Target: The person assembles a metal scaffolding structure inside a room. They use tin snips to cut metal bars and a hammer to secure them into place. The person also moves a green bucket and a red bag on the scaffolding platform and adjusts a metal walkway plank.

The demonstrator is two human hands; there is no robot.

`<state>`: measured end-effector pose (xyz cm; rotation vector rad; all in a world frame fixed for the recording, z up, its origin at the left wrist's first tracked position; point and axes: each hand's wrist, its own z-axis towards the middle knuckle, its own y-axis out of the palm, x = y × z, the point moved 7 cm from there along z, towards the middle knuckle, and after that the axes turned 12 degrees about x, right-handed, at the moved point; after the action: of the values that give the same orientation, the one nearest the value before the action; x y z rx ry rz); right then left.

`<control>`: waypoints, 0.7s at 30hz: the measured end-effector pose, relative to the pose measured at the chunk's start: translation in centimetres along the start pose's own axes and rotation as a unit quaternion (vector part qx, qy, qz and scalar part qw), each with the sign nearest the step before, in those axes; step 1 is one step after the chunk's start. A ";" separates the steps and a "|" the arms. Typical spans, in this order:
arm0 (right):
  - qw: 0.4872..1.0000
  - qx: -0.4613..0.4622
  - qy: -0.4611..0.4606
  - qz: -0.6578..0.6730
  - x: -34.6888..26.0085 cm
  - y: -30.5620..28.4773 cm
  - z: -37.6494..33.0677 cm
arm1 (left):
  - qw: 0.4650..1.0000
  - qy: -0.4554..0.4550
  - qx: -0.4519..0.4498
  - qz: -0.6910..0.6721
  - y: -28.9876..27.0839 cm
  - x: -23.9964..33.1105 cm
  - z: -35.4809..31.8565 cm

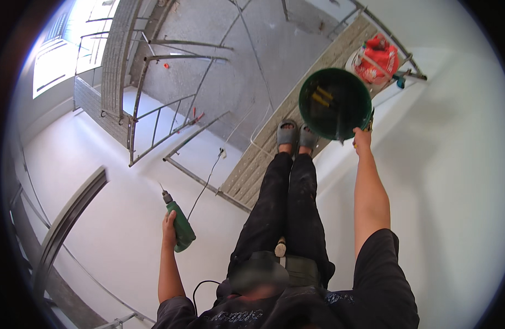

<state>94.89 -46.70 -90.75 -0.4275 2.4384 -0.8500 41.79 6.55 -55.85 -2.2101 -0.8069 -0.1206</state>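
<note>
My left hand [169, 226], out to the left, is closed around a green corded drill [181, 227] with a thin bit pointing up and away. My right hand [363, 140] reaches forward and is closed at the near right rim of a dark green bucket [364, 88]. Beside those fingers, a small dark pointed thing [371, 118] with a bit of yellow shows at the rim; its kind is unclear. Inside the bucket lie yellow-handled tools [321, 96], partly lost in shadow. A wooden-ended handle [281, 248] sticks out at my waist.
My feet in grey sandals [287, 133] stand on a raised metal scaffold plank [252, 178]. A pail with red bags [377, 60] sits at its far end. Scaffold frames [170, 107] rise at left, near a bright window [60, 55]. A power cord [209, 178] hangs by the plank. White wall [439, 192] borders the right.
</note>
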 end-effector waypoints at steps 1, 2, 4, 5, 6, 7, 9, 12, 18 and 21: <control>0.999 0.008 -0.024 -0.041 -1.9 -0.9 -1.2 | 1.000 0.006 0.009 -0.008 -0.7 -1.2 -0.3; 0.995 0.019 -0.049 -0.082 -3.2 -2.0 -1.9 | 1.000 0.010 0.008 -0.008 -0.4 -1.5 -1.0; 0.983 0.060 -0.104 -0.138 -5.2 -4.7 -2.8 | 1.000 0.016 0.008 -0.012 0.1 -2.0 -2.5; 0.980 0.056 -0.115 -0.152 -4.6 -5.9 -2.0 | 1.000 0.018 -0.003 -0.015 -0.1 -1.8 -3.0; 0.977 0.045 -0.125 -0.168 -4.2 -6.5 -1.7 | 1.000 0.009 0.000 -0.022 -0.6 -3.0 -3.0; 0.973 0.031 -0.144 -0.178 -4.9 -6.4 -3.2 | 0.999 0.008 0.014 -0.037 -1.1 -4.7 -3.9; 0.960 0.015 -0.177 -0.216 -7.1 -6.5 -5.8 | 0.997 0.005 0.034 -0.065 -0.6 -7.2 -5.8; 0.927 0.030 -0.250 -0.279 -7.6 -6.3 -5.5 | 0.995 0.000 0.037 -0.089 0.3 -8.3 -9.1; 0.883 0.003 -0.343 -0.319 -11.1 -1.3 -10.8 | 0.983 0.021 0.074 -0.168 0.5 -14.1 -12.3; 0.875 -0.030 -0.348 -0.334 -14.3 0.1 -15.6 | 0.982 0.010 0.066 -0.177 1.6 -17.6 -13.0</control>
<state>97.76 -32.75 -75.10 -1.3868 1.6322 -0.6970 30.78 -12.30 -53.39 -1.9203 -1.1584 -0.2536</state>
